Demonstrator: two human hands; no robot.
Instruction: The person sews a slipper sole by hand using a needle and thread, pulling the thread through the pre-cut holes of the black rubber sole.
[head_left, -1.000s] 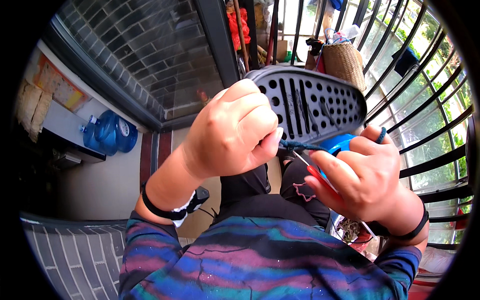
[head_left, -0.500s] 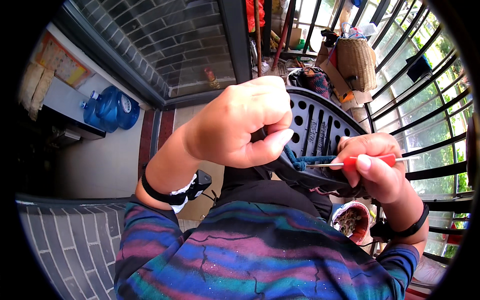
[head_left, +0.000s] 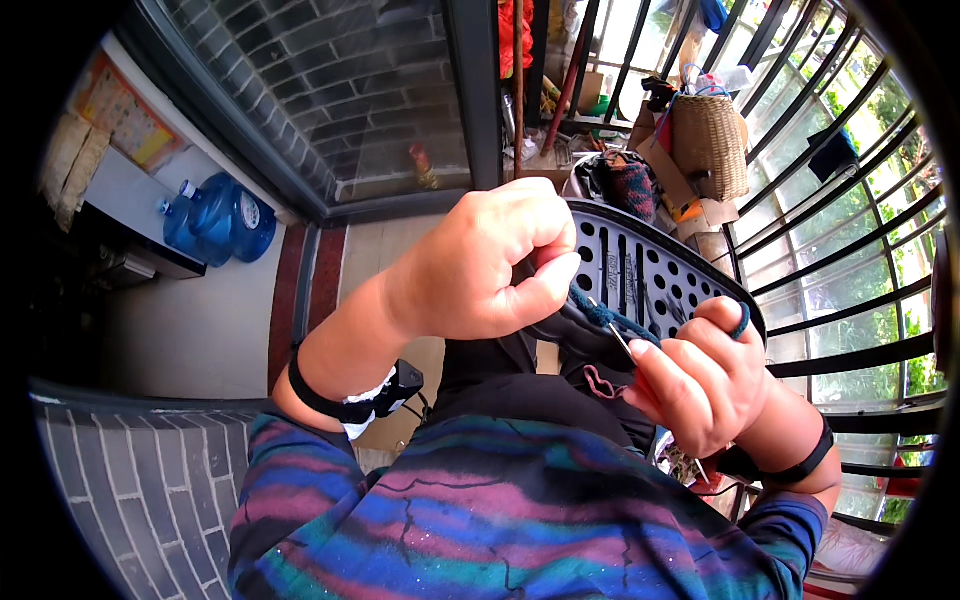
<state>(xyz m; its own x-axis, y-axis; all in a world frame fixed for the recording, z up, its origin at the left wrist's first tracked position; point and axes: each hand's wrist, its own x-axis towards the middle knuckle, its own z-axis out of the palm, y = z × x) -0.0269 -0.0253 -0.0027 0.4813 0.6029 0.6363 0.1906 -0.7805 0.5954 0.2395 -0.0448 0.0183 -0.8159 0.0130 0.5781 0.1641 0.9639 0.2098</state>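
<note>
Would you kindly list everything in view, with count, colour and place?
Perforated sole: 1, dark grey, centre
Yarn: 1 strand, teal, in front of sole
Hook: 1, silver shaft, by yarn
Thin loop: 1, pink, below sole
Jugs: 2, blue, far left
Woven basket: 1, tan, upper right
Patterned bundle: 1, dark multicoloured, beyond sole
Railing: 1, black, right
Shirt: 1, striped multicoloured, bottom
Armbands: 2, black, one per wrist
Left hand: 1, bare, at sole
Right hand: 1, bare, holding hook
</note>
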